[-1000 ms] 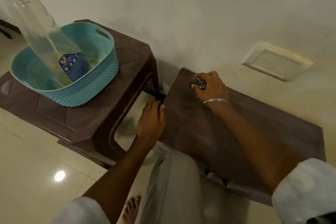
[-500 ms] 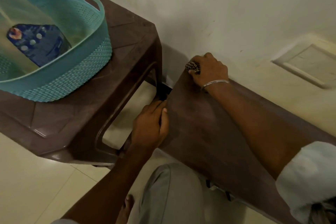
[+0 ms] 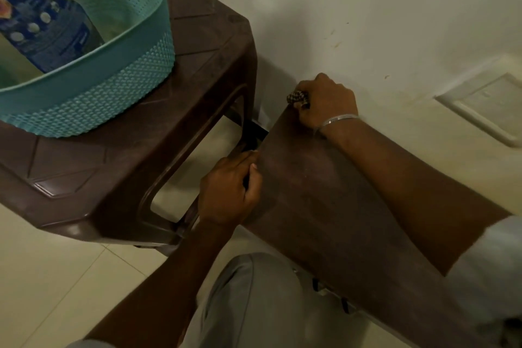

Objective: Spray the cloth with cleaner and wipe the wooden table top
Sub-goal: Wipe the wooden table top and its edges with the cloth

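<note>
The wiping step looks under way; the right hand (image 3: 324, 102) is closed on the bunched cloth (image 3: 297, 98), pressing it at the far corner of the table (image 3: 324, 192) beside the wall (image 3: 367, 8); the left hand (image 3: 228, 192) grips the table's near edge, steadying it; the bottle (image 3: 36, 28) stands in the basket (image 3: 118, 87) on the stool (image 3: 127, 167); next, probably, a firm stroke back across the unwiped top.

Right hand (image 3: 324, 102) clenched on checked cloth (image 3: 298, 98) at wooden table top's (image 3: 324, 192) far corner; left hand (image 3: 228, 192) grips its near edge.
</note>
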